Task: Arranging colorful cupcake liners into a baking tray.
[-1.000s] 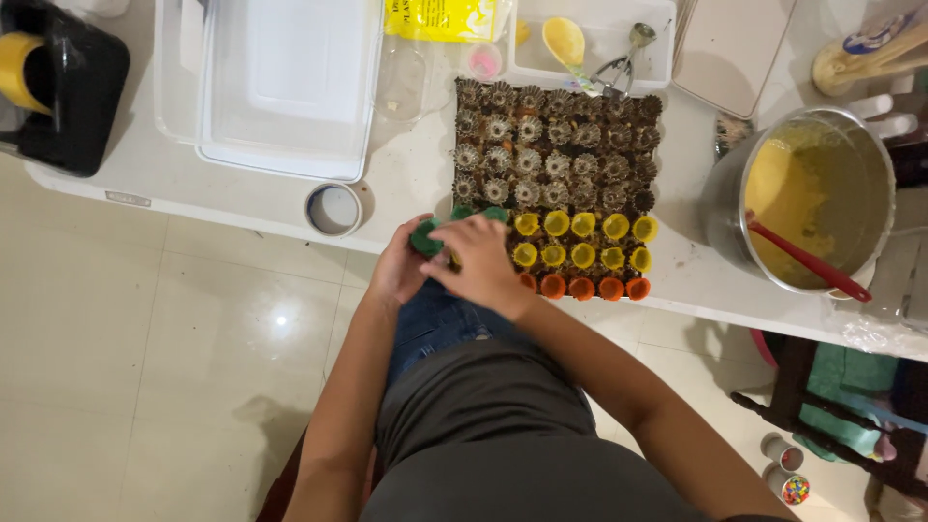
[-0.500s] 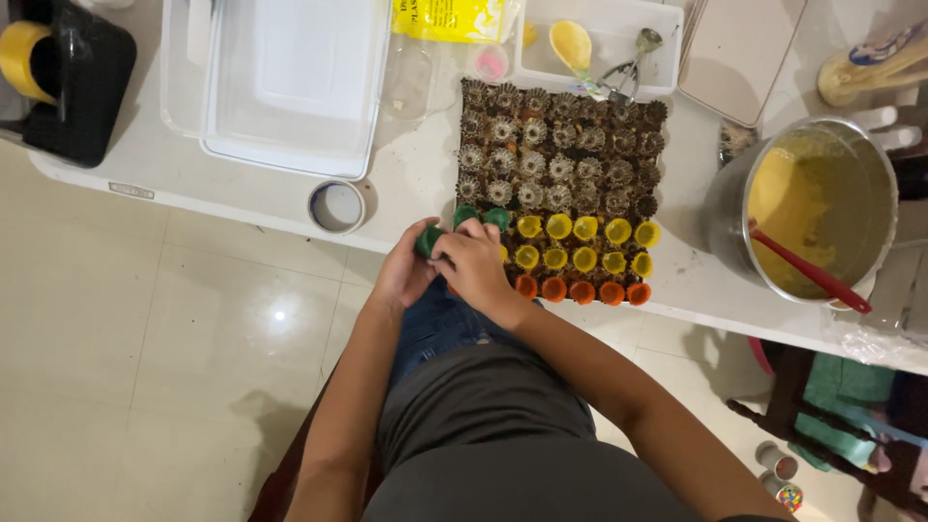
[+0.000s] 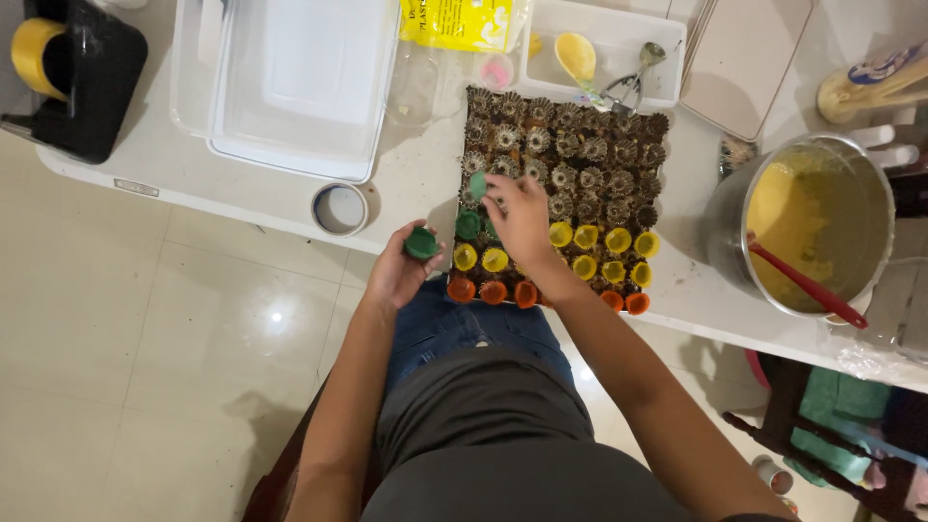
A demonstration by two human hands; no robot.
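Observation:
A dark tray (image 3: pixel 646 215) of fluted metal moulds lies on the white table; its near rows hold yellow cups (image 3: pixel 586 237) and orange cups (image 3: pixel 493 292), with a green cup (image 3: pixel 468 225) at the left. My right hand (image 3: pixel 520 220) reaches over the tray's left side, pinching a green cup (image 3: pixel 478 186) at the fingertips. My left hand (image 3: pixel 401 271) is at the table edge, gripping a small stack of green cups (image 3: pixel 420 243).
A steel pot (image 3: pixel 820 224) of yellow batter with a red spatula (image 3: pixel 807 286) stands right. A clear lidded box (image 3: pixel 290 82), a tape roll (image 3: pixel 339 209), a black dispenser (image 3: pixel 72 77), a white tray (image 3: pixel 607 53) with a spoon and tongs, a yellow bag (image 3: pixel 462 21).
My hands have separated: the right moved up over the tray with one green cup, the left drew back to the table edge with the green stack.

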